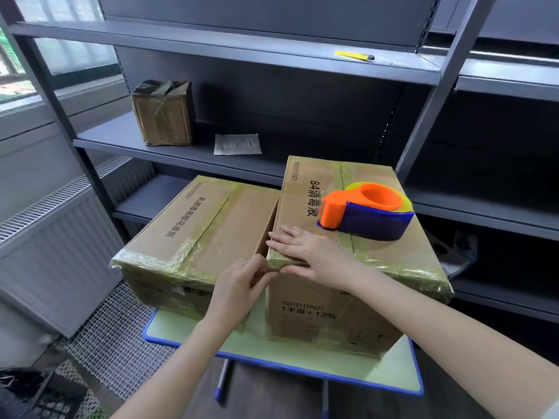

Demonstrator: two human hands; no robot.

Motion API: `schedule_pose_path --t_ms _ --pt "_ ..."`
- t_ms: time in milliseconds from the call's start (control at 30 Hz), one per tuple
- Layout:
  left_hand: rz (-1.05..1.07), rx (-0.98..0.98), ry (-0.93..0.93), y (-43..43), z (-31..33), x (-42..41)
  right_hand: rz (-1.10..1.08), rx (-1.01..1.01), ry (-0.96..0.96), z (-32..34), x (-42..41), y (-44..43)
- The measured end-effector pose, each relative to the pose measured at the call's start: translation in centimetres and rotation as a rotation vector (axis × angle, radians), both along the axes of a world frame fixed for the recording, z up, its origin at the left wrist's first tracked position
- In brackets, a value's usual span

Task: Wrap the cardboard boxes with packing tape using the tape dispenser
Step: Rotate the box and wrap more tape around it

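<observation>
Two taped cardboard boxes stand side by side on a small table point(393, 376). The taller right box point(363, 261) carries the orange and blue tape dispenser point(367, 211) on its top, untouched. The lower left box point(193, 237) sits beside it. My right hand point(311, 255) lies flat over the near left top corner of the right box, fingers straight, thumb under the edge. My left hand point(242, 282) pinches the tape at that same corner, in the gap between the boxes.
Grey metal shelving stands behind the table. A small taped box point(165, 113) and a paper sheet point(237, 144) lie on the middle shelf. A yellow utility knife point(355, 55) lies on the upper shelf. A radiator point(54, 252) is at the left.
</observation>
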State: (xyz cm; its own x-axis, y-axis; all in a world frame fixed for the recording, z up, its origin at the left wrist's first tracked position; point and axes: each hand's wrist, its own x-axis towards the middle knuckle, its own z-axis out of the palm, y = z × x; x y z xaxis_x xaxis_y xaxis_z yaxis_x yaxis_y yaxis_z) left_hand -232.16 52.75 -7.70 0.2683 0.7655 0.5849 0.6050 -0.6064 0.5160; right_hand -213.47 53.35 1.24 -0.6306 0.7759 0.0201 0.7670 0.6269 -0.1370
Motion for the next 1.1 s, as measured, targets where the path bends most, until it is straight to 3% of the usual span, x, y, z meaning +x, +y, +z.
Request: schedule_pose_path --t_ms 233,400,600,900,1100 --pt "0.143 0.121 0.079 -0.6 1.3 1.3 0.024 -0.013 -0.147 0.5 0.4 -0.1" --pt "-0.060 0.179 0.174 -0.4 2.5 2.5 -0.026 -0.047 -0.102 1.0 3.0 -1.3" --pt "-0.210 0.309 0.331 0.5 4.1 4.3 -0.058 -0.048 -0.193 1.6 7.3 -2.8" --pt "-0.087 0.177 0.308 -0.9 4.6 6.3 -0.075 0.014 -0.215 0.4 8.0 -3.1" --pt "-0.233 0.282 0.368 -1.8 5.8 10.5 -0.199 -0.125 -0.237 2.2 12.0 -4.9"
